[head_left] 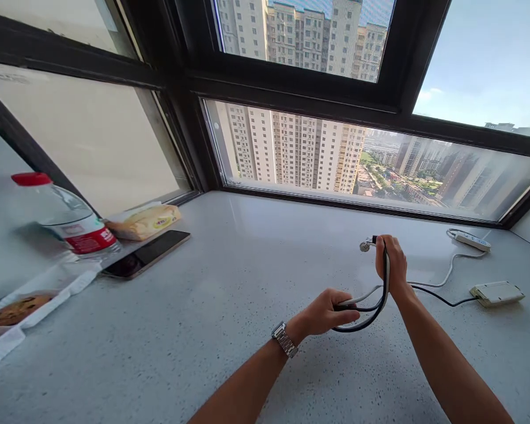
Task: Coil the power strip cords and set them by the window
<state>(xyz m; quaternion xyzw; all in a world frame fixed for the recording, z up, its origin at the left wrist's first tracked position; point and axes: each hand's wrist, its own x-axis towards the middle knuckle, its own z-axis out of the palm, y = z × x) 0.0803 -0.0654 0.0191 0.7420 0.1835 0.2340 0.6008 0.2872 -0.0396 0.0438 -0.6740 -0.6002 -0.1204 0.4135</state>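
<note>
Cable [382,294], black and rubbery with a small metal plug at its upper end, arcs between your two hands above the right half of the pale speckled worktop [229,277]. It will likely handle light and limp, bending wherever you let it, with a smooth jacket that could slide through a loose grip; hold it on the jacket close to the plug rather than by the metal tip, which looks the delicate part. Your left hand [329,312], a metal watch [285,339] on its wrist, has its fingers curled shut around the lower loop, thumb pressed along the top. Your right hand [394,265] stands upright just beyond, fingers wrapped closed on the upper run, the silvery plug poking out leftward. A thinner white lead runs with the black one between your hands. Along the left edge lie a wrapped cookie [15,311], a red-capped water bottle [66,218] on its side, a dark phone [148,253] and a yellow snack packet [145,221]. Near the far right corner rest a white power strip [470,239] and a small white box [497,292].
</note>
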